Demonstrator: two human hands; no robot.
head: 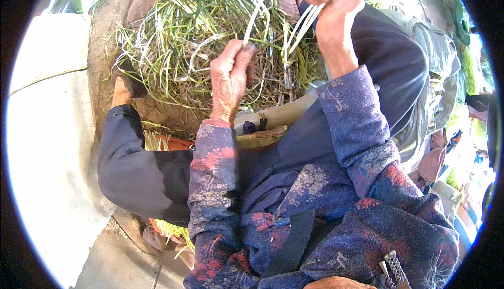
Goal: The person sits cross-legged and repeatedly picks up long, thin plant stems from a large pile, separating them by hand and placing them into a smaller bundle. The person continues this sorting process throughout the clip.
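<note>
My left hand point(233, 70), in a floral-patterned sleeve, is closed around the lower part of a pale stalk point(258, 9) that curves up towards the top edge. To its right and higher, my right hand point(339, 15) holds several thin whitish stalks point(301, 31) hanging down from its fingers. Beneath both hands lies a heap of green and whitish plant stalks and leaves point(177, 40), browner towards its near side. The tips of my right fingers are blurred against bright light.
My bent legs in dark trousers point(130, 163) flank the heap. Near my lap lies a pale wooden pole point(279, 111). Grey cloth point(431, 48) sits beyond my right knee. Bright concrete slabs point(51, 131) are on the left. A forearm or hand point(340, 283) shows at the bottom edge.
</note>
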